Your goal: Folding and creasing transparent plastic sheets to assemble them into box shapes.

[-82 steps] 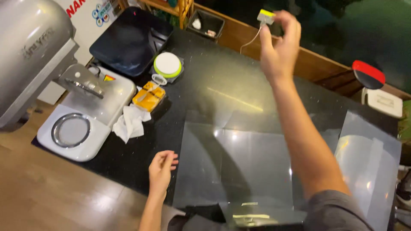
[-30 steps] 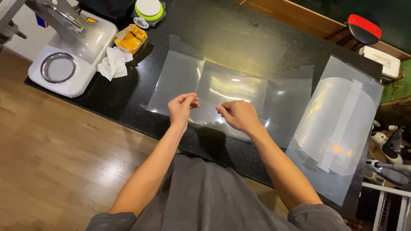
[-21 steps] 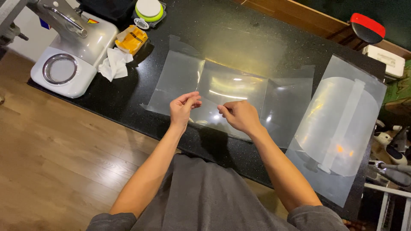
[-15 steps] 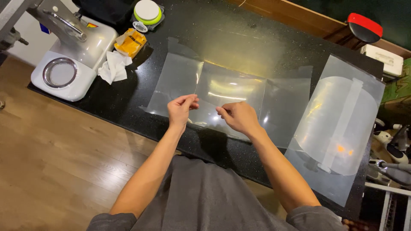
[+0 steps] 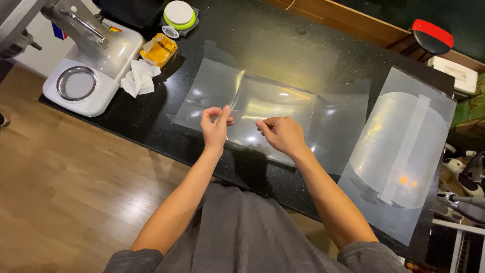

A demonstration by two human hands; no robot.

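Film corner (image 5: 233,98) now lifted, perhaps peeling, black countertop (image 5: 283,45), wooden floor (image 5: 65,172)

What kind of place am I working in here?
Probably a small workshop or home work corner: a black stone counter on a wooden floor, a white benchtop machine at one end, and clear plastic sheets spread out where both hands work.

Lighting is warm and moderately bright, coming from overhead. Yellow-white glare falls on the clear plastic sheets (image 5: 273,103) and on the glossy black counter (image 5: 303,45) behind them. The body casts a soft shadow on the counter's near edge. The wooden floor (image 5: 65,177) is evenly lit. Focus is sharp at centre; the fingers (image 5: 225,114) show slight blur. The right corners are dim.
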